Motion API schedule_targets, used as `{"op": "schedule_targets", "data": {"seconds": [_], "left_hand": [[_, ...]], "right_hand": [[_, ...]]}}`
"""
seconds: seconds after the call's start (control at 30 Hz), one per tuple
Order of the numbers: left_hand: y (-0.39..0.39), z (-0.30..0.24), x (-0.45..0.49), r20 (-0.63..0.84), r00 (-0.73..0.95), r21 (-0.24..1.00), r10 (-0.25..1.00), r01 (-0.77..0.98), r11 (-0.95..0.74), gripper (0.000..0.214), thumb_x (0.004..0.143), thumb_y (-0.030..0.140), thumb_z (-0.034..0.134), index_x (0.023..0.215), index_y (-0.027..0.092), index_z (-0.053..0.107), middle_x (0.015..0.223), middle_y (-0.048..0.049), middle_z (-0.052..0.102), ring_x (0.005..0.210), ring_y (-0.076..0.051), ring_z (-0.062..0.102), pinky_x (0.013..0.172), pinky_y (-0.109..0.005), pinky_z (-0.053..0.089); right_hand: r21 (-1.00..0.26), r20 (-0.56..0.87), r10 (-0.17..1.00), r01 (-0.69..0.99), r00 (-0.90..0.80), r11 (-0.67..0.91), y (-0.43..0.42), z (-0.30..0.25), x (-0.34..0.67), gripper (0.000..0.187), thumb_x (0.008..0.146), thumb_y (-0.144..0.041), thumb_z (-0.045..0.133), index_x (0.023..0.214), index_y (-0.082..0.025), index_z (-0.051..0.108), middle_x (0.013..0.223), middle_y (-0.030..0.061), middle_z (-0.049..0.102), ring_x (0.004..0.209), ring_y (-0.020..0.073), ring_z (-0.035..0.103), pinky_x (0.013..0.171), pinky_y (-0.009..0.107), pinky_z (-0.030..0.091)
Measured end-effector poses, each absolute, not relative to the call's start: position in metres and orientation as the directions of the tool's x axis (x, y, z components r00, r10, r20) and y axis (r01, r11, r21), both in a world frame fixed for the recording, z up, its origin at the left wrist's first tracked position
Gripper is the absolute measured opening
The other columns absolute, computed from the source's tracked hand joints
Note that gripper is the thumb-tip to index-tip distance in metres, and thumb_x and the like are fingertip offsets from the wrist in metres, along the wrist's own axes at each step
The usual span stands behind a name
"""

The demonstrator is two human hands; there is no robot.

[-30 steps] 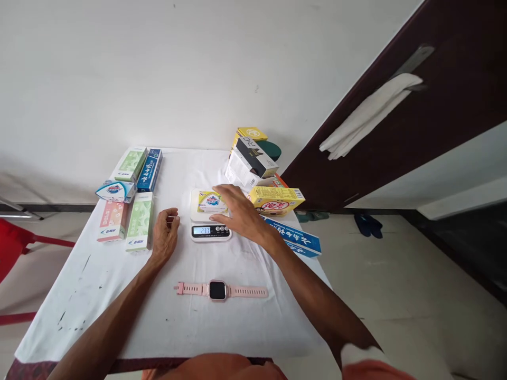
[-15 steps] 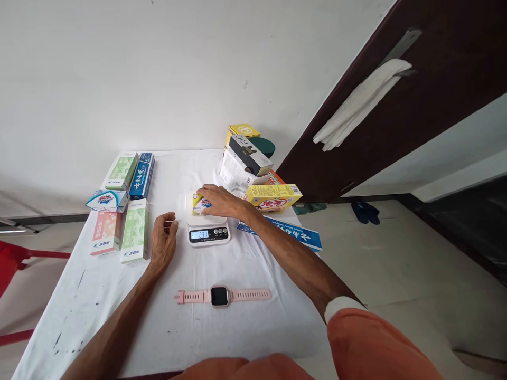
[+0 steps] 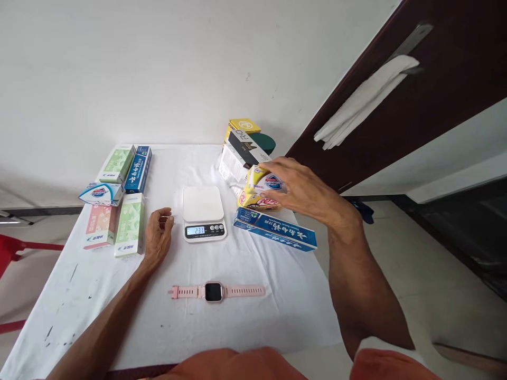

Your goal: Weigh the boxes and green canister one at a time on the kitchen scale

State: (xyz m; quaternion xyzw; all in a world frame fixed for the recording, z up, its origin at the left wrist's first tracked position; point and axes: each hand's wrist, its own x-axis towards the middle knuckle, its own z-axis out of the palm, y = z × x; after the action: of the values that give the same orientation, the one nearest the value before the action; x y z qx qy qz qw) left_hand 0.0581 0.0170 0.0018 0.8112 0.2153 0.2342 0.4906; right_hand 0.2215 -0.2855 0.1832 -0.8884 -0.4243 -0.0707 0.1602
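Note:
My right hand (image 3: 303, 189) is closed on a yellow and white soap box (image 3: 266, 180), holding it in front of a yellow box with red lettering (image 3: 247, 199). The white digital kitchen scale (image 3: 203, 206) has nothing on its platform, and its display appears to read 237. My left hand (image 3: 159, 235) rests on the table between the scale and a green and white carton (image 3: 130, 224). Its fingers are loosely curled, the thumb stands apart, and it holds nothing.
On the left lie another green carton (image 3: 118, 163), a blue toothpaste box (image 3: 138, 170), a blue-white soap box (image 3: 102, 194) and a pink carton (image 3: 100, 226). A blue toothpaste box (image 3: 275, 229) lies at right, a pink watch (image 3: 214, 292) in front. Stacked boxes (image 3: 237, 161) stand behind.
My right hand has lifted the yellow soap box off the scale and carried it right, over the toothpaste box. My left hand stays about where it was.

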Motion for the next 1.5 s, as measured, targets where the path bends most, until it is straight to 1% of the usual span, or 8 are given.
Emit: {"op": "schedule_targets", "data": {"seconds": [0.4, 0.67, 0.87, 1.03, 1.17, 1.23, 1.33, 1.5], "left_hand": [[0.018, 0.005, 0.057, 0.167, 0.788, 0.9, 0.592, 0.123, -0.417, 0.036, 0.092, 0.045, 0.058, 0.116, 0.018, 0.063, 0.115, -0.0108, 0.071, 0.086, -0.02, 0.07, 0.082, -0.039, 0.06], [0.019, -0.004, 0.058, 0.197, 0.78, 0.902, 0.594, 0.093, -0.421, 0.031, 0.094, 0.041, 0.058, 0.115, 0.019, 0.063, 0.113, -0.0098, 0.071, 0.087, -0.02, 0.069, 0.079, -0.037, 0.058], [0.017, -0.006, 0.056, 0.226, 0.786, 0.9, 0.575, 0.057, -0.431, 0.021, 0.096, 0.028, 0.057, 0.114, 0.019, 0.063, 0.107, -0.009, 0.069, 0.087, -0.018, 0.067, 0.077, -0.034, 0.057], [0.015, -0.008, 0.054, 0.235, 0.787, 0.896, 0.571, 0.053, -0.442, 0.019, 0.097, 0.023, 0.055, 0.114, 0.019, 0.063, 0.108, -0.0088, 0.067, 0.084, -0.016, 0.064, 0.075, -0.033, 0.055], [0.013, -0.011, 0.053, 0.247, 0.79, 0.901, 0.562, 0.027, -0.433, 0.019, 0.097, 0.022, 0.056, 0.114, 0.019, 0.061, 0.107, -0.0078, 0.066, 0.083, -0.015, 0.062, 0.076, -0.032, 0.054], [0.013, -0.014, 0.055, 0.255, 0.79, 0.902, 0.557, 0.014, -0.432, 0.017, 0.096, 0.021, 0.056, 0.113, 0.019, 0.061, 0.106, -0.007, 0.065, 0.081, -0.015, 0.061, 0.075, -0.032, 0.054], [0.013, -0.02, 0.057, 0.277, 0.775, 0.896, 0.569, 0.005, -0.443, 0.009, 0.095, 0.019, 0.056, 0.104, 0.02, 0.059, 0.103, -0.0056, 0.064, 0.078, -0.014, 0.059, 0.074, -0.031, 0.052], [0.016, -0.029, 0.059, 0.295, 0.754, 0.89, 0.587, 0.006, -0.455, 0.01, 0.091, 0.016, 0.055, 0.1, 0.021, 0.057, 0.101, -0.007, 0.064, 0.074, -0.017, 0.06, 0.071, -0.036, 0.055]], "right_hand": [[-0.163, 0.264, 0.711, 0.757, 0.651, -0.633, -0.296, 0.145, 0.24, 0.052, 0.086, -0.02, 0.059, 0.138, -0.021, 0.066, 0.133, 0.0156, 0.064, 0.122, 0.0396, 0.057, 0.102, 0.06, 0.052], [-0.179, 0.263, 0.692, 0.739, 0.673, -0.65, -0.3, 0.14, 0.233, 0.053, 0.091, -0.023, 0.057, 0.143, -0.022, 0.061, 0.147, 0.0142, 0.058, 0.133, 0.0393, 0.054, 0.113, 0.06, 0.049], [-0.173, 0.29, 0.703, 0.758, 0.649, -0.629, -0.304, 0.124, 0.24, 0.06, 0.097, -0.054, 0.057, 0.149, -0.025, 0.056, 0.147, 0.0175, 0.06, 0.137, 0.0412, 0.053, 0.109, 0.058, 0.051], [-0.028, 0.431, 0.725, 0.81, 0.538, -0.585, -0.295, 0.143, 0.222, 0.091, 0.091, -0.09, 0.029, 0.152, -0.027, 0.056, 0.134, 0.0248, 0.067, 0.125, 0.0474, 0.062, 0.099, 0.068, 0.052], [-0.045, 0.586, 0.651, 0.821, 0.483, -0.569, -0.248, 0.177, 0.173, 0.057, 0.102, -0.062, 0.05, 0.15, -0.033, 0.058, 0.135, 0.0183, 0.069, 0.128, 0.0425, 0.063, 0.108, 0.062, 0.05], [-0.139, 0.539, 0.727, 0.897, 0.425, -0.421, -0.201, 0.181, 0.154, 0.045, 0.1, -0.049, 0.062, 0.14, -0.028, 0.064, 0.126, 0.0155, 0.072, 0.118, 0.0384, 0.069, 0.1, 0.059, 0.056], [-0.361, 0.363, 0.872, 0.912, 0.33, -0.195, -0.106, 0.163, 0.144, 0.038, 0.097, -0.038, 0.07, 0.131, -0.022, 0.066, 0.127, 0.0126, 0.071, 0.121, 0.0333, 0.067, 0.104, 0.054, 0.056], [-0.459, 0.064, 0.929, 0.837, 0.365, -0.297, 0.049, 0.118, 0.142, 0.054, 0.087, -0.041, 0.084, 0.126, -0.01, 0.062, 0.14, 0.0232, 0.06, 0.139, 0.0404, 0.052, 0.114, 0.057, 0.047]]}}
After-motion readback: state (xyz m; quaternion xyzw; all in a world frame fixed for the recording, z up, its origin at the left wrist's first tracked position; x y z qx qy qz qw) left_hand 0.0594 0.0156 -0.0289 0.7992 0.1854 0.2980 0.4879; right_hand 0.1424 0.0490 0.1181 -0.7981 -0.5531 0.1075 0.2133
